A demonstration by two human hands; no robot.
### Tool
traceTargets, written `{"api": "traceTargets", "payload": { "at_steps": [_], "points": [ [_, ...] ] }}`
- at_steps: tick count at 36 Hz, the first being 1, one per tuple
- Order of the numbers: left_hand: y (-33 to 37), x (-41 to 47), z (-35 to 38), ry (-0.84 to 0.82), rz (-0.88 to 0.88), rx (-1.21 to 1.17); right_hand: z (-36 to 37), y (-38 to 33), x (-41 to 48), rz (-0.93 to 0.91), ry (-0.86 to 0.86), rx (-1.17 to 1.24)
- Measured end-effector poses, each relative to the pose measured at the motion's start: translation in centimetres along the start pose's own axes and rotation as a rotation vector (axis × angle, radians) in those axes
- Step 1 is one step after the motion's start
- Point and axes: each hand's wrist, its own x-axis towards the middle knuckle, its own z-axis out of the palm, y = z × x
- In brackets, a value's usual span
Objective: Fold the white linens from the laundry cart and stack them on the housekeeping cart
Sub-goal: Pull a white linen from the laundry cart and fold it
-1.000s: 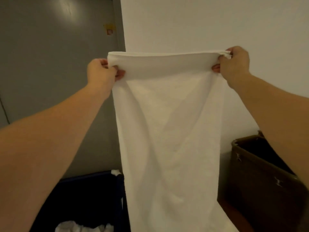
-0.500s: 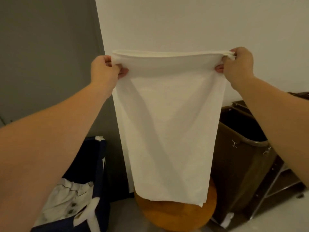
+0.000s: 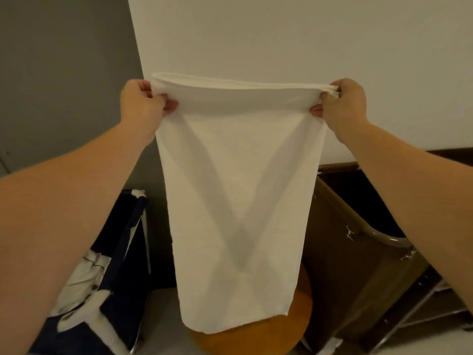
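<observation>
Now the bottom edge of the white linen [image 3: 238, 201] is showing, where a second ago it was running off the picture. Both hands are keeping the same hold.

Closest in, two bare arms are reaching straight out. The left hand [image 3: 142, 103] is pinching the top left corner with curled fingers and thumb. The right hand [image 3: 343, 103] is pinching the top right corner the same way, so the top edge is stretching tight between them. That edge is looking doubled, so the cloth is probably folded once already. It is hanging in the air, touching nothing, and not on any cart yet.

If one pinch is slipping, a layer could be falling out and undoing the fold. If the arms are sinking, the bottom edge could be brushing the round wooden stool [image 3: 294, 329] or the floor and getting dirty. If the hands are meeting crooked, the sides will not be lining up.

Open air is waiting between the arms. Low on the left, the dark blue laundry cart [image 3: 122, 252] is standing near, with white cloth inside. Low on the right, a brown cart [image 3: 345, 265] is standing near; it may be the housekeeping cart, but I cannot tell. The stool is sitting between them, under the cloth. Farthest back, the pale wall [image 3: 281, 34] is standing close, so pulling toward the body is looking safer than pushing forward.
</observation>
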Motion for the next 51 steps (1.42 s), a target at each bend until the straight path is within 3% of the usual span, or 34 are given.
{"api": "traceTargets", "payload": {
  "at_steps": [11, 22, 33, 45, 51],
  "points": [
    [-9.1, 9.8, 5.4, -0.048, -0.113, -0.008, 7.9, 6.9, 9.0, 0.089, 0.030, -0.109],
    [-25.6, 15.0, 7.9, -0.164, -0.344, 0.113, 16.7, 20.7, 12.1, 0.345, -0.055, -0.304],
    [-37.4, 12.1, 7.5, -0.147, -0.510, 0.175, 21.4, 32.9, 10.2, 0.482, -0.227, -0.372],
    [-40.4, 3.8, 3.5, -0.216, -0.601, 0.341, 19.8, 36.0, 1.9, 0.554, -0.318, -0.511],
    [-39.8, -2.6, 1.6, -0.338, -0.590, 0.524, 17.0, 36.6, -4.2, 0.584, -0.362, -0.531]
  ]
}}
